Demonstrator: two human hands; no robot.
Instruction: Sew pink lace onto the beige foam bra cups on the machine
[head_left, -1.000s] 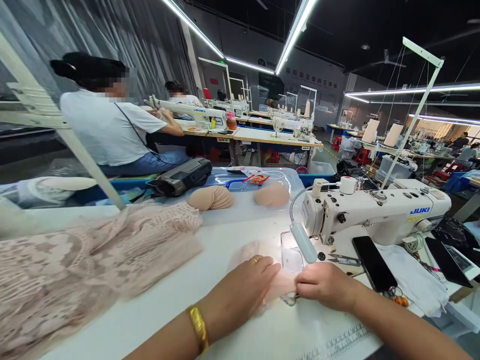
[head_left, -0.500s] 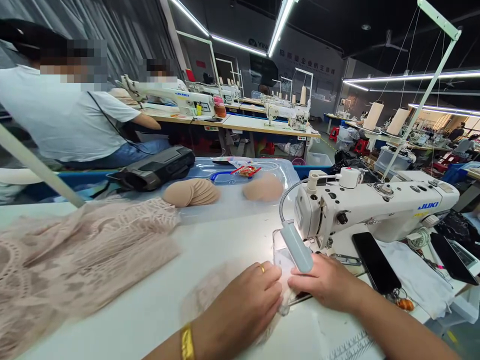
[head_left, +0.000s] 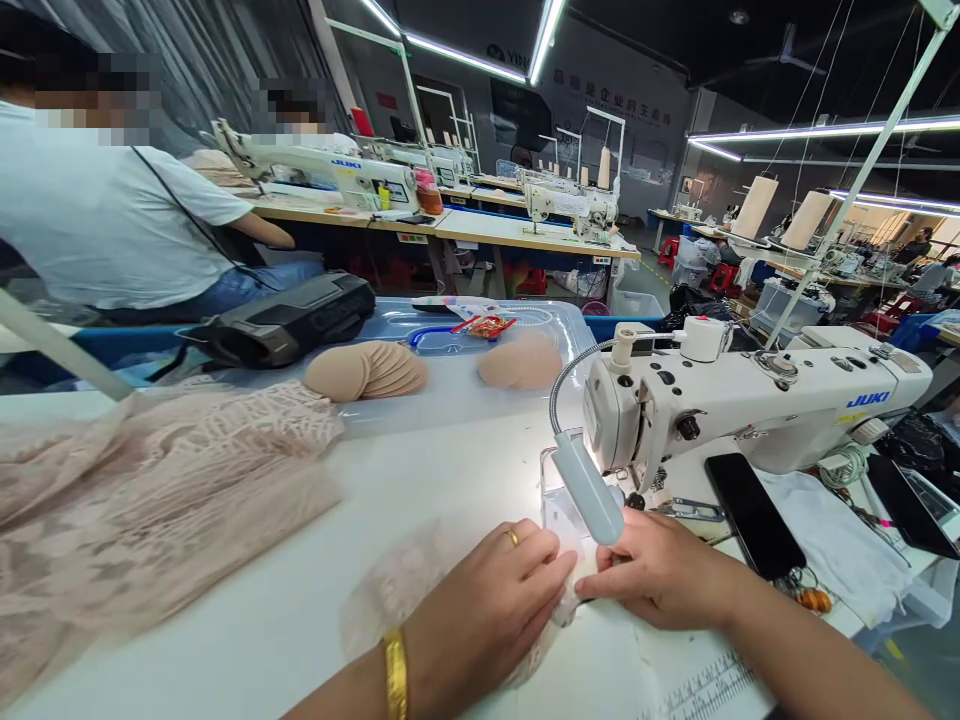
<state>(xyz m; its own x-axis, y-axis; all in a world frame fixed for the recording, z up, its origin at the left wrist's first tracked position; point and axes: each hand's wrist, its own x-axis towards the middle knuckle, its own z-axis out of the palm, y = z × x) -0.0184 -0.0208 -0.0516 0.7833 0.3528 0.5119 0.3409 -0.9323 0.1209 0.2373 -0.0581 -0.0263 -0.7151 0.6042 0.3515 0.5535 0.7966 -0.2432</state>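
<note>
My left hand (head_left: 491,600), with a gold ring and bangle, lies flat with fingers stretched over a small piece of pink lace fabric (head_left: 397,590) on the white table (head_left: 450,470). My right hand (head_left: 656,570) pinches the same fabric's edge just in front of the needle area of the white JUKI sewing machine (head_left: 750,400). The machine's small lamp (head_left: 589,485) hangs right above my fingertips and lights the spot.
A heap of pink lace (head_left: 142,490) covers the left of the table. Beige bra cups (head_left: 367,370) and another stack of cups (head_left: 521,362) lie on a clear tray behind. A black phone (head_left: 754,515) and snips (head_left: 690,510) lie right of the machine. A person in a white shirt (head_left: 112,230) sits at back left.
Both hands drew the fabric slightly towards me and left; more lace now shows under my left hand. The view shifted, so the machine sits a little further left.
</note>
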